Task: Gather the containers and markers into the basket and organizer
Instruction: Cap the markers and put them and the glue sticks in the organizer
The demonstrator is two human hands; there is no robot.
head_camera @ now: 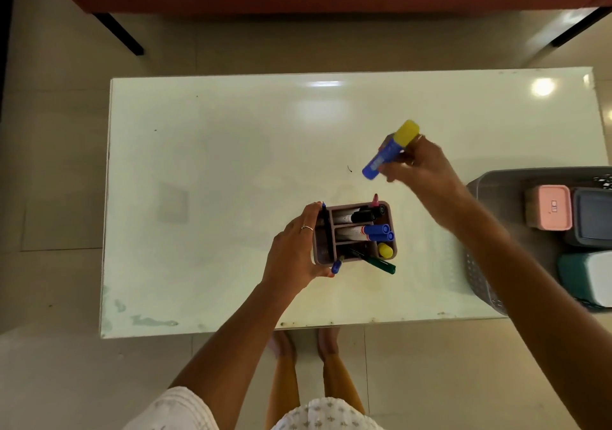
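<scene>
— Right hand (419,165): what is held?
— A blue stick with a yellow cap (390,150) is pinched at mid-barrel above the table (231,138); it is judged light, stiff and smooth.
— And the organizer (354,232)?
— It is gripped by the left hand (294,251) at its side, near the basket (490,198).

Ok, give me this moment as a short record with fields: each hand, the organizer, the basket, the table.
left hand: left hand grips the side of the organizer
right hand: right hand holds a blue stick with a yellow cap above the table
organizer: on the table, markers in several compartments, a green marker sticking out
basket: grey basket at the table's right end, holding a pink container and others
</scene>
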